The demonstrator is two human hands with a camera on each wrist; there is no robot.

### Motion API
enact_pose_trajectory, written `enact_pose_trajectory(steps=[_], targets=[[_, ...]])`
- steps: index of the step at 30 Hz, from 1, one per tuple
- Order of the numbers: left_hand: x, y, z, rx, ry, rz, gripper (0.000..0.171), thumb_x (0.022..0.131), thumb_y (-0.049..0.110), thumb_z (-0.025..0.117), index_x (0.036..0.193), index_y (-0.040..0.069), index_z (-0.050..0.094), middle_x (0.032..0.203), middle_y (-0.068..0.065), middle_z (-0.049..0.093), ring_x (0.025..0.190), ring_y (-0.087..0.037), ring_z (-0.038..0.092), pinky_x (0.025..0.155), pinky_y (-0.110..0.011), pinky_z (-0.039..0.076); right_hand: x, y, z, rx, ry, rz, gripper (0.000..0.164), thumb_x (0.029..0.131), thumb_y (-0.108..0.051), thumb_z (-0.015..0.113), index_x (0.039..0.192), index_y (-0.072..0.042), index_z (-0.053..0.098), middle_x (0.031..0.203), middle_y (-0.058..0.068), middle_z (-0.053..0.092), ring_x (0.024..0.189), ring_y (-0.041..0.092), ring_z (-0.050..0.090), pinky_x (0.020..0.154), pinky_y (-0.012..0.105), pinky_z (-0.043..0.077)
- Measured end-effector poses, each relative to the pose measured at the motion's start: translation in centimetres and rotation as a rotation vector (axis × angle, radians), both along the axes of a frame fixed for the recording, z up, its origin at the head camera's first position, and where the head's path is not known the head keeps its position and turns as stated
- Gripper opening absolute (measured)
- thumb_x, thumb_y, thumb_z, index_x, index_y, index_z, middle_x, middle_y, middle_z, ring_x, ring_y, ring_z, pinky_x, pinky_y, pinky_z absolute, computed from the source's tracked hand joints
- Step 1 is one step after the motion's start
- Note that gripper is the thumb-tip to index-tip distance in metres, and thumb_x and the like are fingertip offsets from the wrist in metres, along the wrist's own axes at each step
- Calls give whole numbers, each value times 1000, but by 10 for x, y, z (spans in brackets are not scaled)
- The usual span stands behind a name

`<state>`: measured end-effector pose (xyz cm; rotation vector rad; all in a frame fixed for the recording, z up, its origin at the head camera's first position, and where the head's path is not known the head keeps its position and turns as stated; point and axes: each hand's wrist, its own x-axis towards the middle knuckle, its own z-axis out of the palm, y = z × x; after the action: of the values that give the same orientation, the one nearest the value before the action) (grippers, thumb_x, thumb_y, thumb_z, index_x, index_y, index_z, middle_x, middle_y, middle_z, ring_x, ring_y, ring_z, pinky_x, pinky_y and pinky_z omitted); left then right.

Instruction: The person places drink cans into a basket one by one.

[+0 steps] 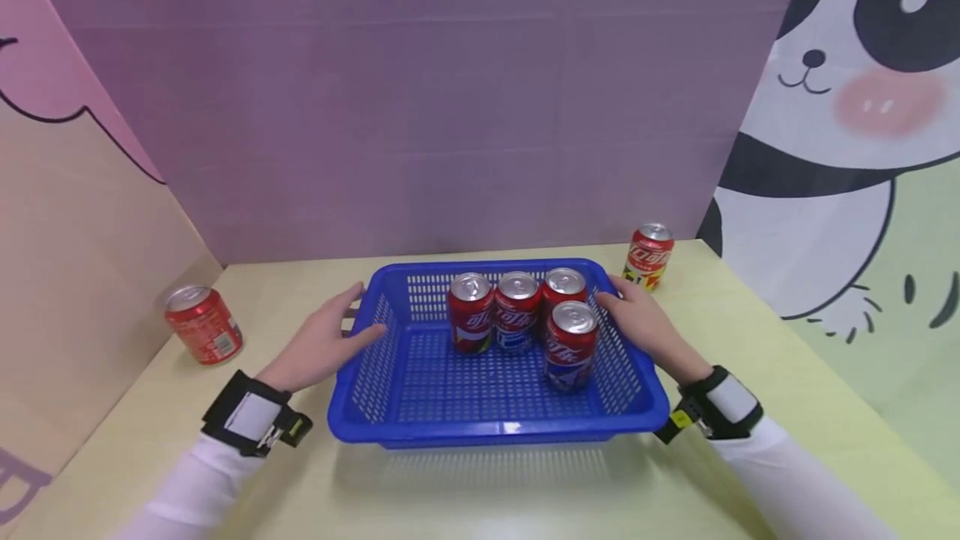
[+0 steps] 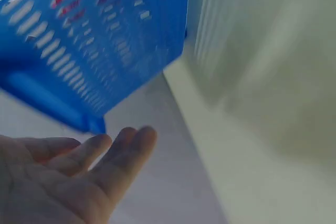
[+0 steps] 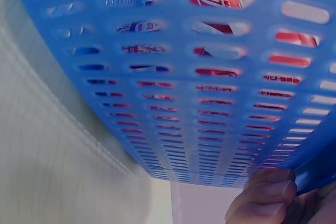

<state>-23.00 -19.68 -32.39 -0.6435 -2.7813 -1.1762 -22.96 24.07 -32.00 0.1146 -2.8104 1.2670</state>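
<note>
A blue plastic basket with slotted walls is in front of me, with a shadow on the table below it. Several red soda cans stand inside, grouped toward its right half. At the basket's right end, my right hand grips the rim, thumb on top. Its curled fingers show under the rim in the right wrist view. My left hand is at the left end, thumb over the rim. In the left wrist view its fingers extend fairly straight below the blue rim; contact is unclear.
One red can stands tilted in view on the table's left side. Another red and yellow can stands at the back right, just beyond my right hand. A purple backdrop rises behind the pale yellow table.
</note>
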Motion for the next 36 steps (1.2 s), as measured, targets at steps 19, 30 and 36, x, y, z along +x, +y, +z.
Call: enact_pose_trajectory(steps=[19, 30, 36], targets=[[-7, 3, -35, 652, -331, -172, 73, 96, 7, 48, 159, 13, 11, 143, -34, 36, 113, -49, 53, 82, -50, 55, -7, 10, 2, 91, -19, 72, 62, 105, -33, 44, 148, 9, 31, 138, 32, 47, 123, 46, 49, 96, 59, 43], [-7, 8, -36, 666, -332, -185, 77, 94, 7, 48, 159, 15, 8, 147, -32, 32, 112, -46, 54, 81, -49, 55, -30, 59, 78, 363, 74, 94, 71, 98, -50, 53, 136, 10, 45, 114, 32, 57, 97, 43, 58, 76, 53, 53], [-10, 7, -38, 645, -313, -173, 76, 93, 7, 48, 158, 12, 9, 146, -31, 33, 112, -45, 54, 81, -46, 55, -66, 80, 104, 494, 236, 5, 99, 92, -59, 56, 154, 5, 14, 154, 35, 4, 139, 53, 5, 104, 73, 13]])
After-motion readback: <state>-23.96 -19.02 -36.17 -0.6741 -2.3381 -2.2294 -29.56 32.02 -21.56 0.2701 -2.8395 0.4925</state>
